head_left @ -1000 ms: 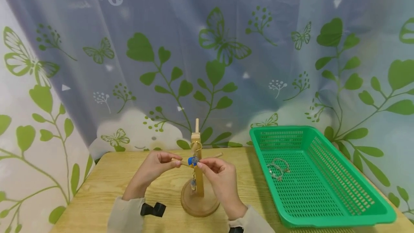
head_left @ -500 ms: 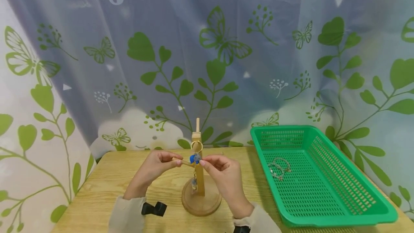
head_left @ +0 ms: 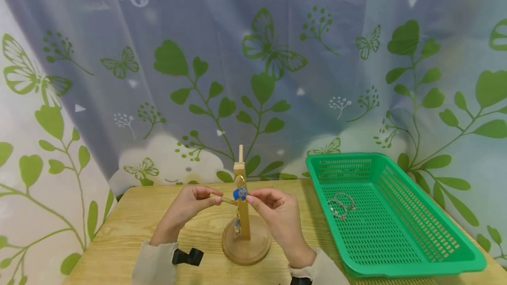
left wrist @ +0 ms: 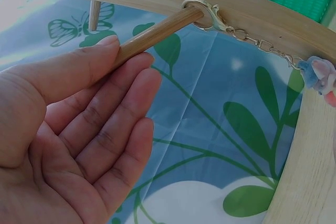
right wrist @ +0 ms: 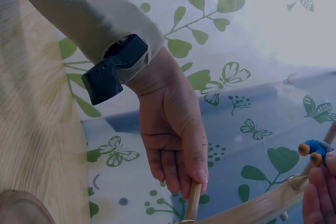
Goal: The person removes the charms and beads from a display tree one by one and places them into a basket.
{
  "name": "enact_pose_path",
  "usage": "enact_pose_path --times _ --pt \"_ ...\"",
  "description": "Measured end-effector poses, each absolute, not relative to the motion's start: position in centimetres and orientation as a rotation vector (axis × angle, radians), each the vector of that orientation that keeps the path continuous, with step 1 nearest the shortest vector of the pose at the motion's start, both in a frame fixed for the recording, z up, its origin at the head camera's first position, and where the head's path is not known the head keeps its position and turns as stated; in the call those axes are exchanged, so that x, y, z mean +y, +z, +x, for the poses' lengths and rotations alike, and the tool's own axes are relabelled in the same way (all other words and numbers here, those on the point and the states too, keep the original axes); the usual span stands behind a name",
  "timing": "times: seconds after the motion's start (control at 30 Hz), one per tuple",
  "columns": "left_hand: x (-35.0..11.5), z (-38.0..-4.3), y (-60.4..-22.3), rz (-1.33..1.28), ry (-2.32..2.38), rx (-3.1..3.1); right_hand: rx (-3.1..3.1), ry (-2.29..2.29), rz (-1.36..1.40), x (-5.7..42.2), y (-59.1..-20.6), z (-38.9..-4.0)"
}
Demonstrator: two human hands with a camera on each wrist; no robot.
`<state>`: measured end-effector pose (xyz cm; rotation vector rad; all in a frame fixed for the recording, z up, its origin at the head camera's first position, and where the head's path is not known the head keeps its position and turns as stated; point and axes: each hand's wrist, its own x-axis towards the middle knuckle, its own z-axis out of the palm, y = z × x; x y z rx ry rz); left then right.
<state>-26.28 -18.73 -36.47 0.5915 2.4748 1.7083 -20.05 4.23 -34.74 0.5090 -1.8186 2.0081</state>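
Pinches a wooden peg (left wrist: pixel 157 32) near the free end with the left hand (left wrist: pixel 86 119), thumb on top, fingers beneath, the lower ones only loosely bent. Pinches a small blue toy (head_left: pixel 239 194) with the right hand (head_left: pixel 279 217), thumb and forefinger closed on the grey part, the other fingers bent inward. Holds the toy in front of a wooden post (head_left: pixel 245 221), close to the peg's inner end, with orange feet showing in the right wrist view and a gold ring (head_left: pixel 240 180) just above. Cannot tell about contact between ring and post.

Around the same peg, at the post end, a gold clasp (left wrist: pixel 216 17), then a short chain (left wrist: pixel 262 44) down to a pink-and-blue charm (left wrist: pixel 317 74). Farther up the post, another peg (left wrist: pixel 94 15). Under the post, a round base (head_left: pixel 257 250).

At the wrists, beige sleeves (head_left: pixel 154 263) and black straps (head_left: pixel 188 256). Below everything, a pale wooden table (head_left: pixel 119 223). Off to the right, a green basket (head_left: pixel 412 271), with thin bracelets (head_left: pixel 341 206) on the mesh floor near the left wall. Behind, a blue-and-white curtain (head_left: pixel 214 34) printed with green leaves and butterflies.
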Motion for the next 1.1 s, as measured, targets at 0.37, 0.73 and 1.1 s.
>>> enact_pose_path --times 0.37,0.73,1.1 --pt "-18.7 -26.0 -36.5 0.581 1.713 2.456 -1.809 1.994 0.580 4.6 -34.3 -19.7" --pt "-18.7 -26.0 -36.3 0.578 1.696 2.473 -1.755 2.006 0.654 4.8 -33.7 -19.4" --pt "-18.7 -26.1 -36.3 0.573 1.697 2.477 -1.716 1.999 0.735 4.9 -33.3 -19.1"
